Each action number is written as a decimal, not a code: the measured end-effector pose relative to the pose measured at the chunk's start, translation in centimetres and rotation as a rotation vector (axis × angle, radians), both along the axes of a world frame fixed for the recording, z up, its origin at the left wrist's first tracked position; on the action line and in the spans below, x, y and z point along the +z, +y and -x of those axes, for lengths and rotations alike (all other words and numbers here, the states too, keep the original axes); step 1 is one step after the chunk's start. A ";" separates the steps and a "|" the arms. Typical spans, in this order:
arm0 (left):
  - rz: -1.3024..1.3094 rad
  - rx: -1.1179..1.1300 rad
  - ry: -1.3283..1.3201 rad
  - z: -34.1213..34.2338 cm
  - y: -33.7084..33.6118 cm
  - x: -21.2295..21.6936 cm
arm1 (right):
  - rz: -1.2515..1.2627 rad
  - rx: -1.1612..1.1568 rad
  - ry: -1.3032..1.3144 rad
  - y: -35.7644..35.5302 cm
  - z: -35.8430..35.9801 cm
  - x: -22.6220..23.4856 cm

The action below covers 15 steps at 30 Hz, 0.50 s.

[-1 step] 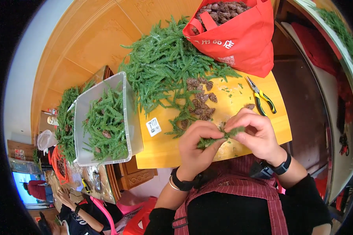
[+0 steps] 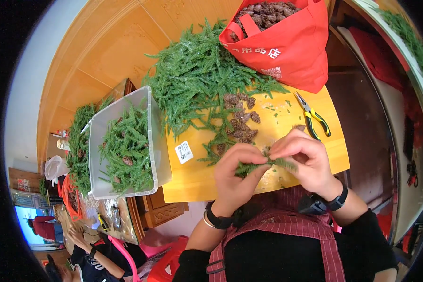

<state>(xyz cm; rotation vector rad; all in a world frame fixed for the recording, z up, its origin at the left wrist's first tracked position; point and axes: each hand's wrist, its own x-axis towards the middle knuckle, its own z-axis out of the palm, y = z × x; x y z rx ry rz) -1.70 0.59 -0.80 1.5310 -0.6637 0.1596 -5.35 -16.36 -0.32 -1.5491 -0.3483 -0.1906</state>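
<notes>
Close to the table's near edge, both my hands meet over a small green artificial pine sprig (image 2: pixel 246 169). My left hand (image 2: pixel 237 176) pinches it between thumb and forefinger. My right hand (image 2: pixel 308 162) has its thumb and fingertips closed on the same sprig, and some needles stick out beneath them. A small brown bit shows between the fingertips; its kind is too hidden to tell. Several brown pine cones (image 2: pixel 242 127) lie loose just beyond my left hand, next to more green sprigs (image 2: pixel 219 138). Another cone (image 2: pixel 300 127) peeks out behind my right hand.
A large heap of green sprigs (image 2: pixel 192 70) covers the far table. Behind stands a red bag (image 2: pixel 286 56) of cones. Pliers (image 2: pixel 311 115) lie at right, a white label (image 2: pixel 184 152) at left. Left is a clear bin (image 2: pixel 155 141) of sprigs with cones; another person (image 2: pixel 98 258) sits lower left.
The needles under my right hand have swung slightly to the right and downward, and the right fingers have shifted a little. My left hand keeps its place.
</notes>
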 end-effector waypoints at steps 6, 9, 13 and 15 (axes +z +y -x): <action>0.334 -0.141 0.534 0.5 -0.5 -0.2 | 0.153 -0.131 -0.147 0.4 -0.1 0.8; 0.190 -0.141 0.410 0.1 -0.5 -0.1 | -0.014 -0.147 -0.059 0.7 0.1 0.2; 0.320 -0.196 0.582 0.5 -1.1 0.7 | 0.012 -0.143 -0.088 0.3 -0.1 -0.5; 0.346 -0.200 0.672 0.6 -1.0 1.0 | 0.024 -0.132 -0.129 0.5 -0.2 -0.4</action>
